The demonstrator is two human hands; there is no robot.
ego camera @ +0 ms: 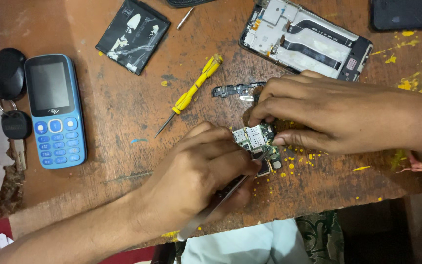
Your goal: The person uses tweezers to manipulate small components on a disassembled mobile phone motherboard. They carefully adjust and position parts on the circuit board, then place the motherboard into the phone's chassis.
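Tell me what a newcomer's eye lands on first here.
At centre, the left hand works metal tweezers against a small circuit board that the right hand pins to the wooden table. A blue keypad phone lies at left, a yellow screwdriver above the hands, and an opened phone frame at top right.

Phone repair bench: opened phone, screwdriver
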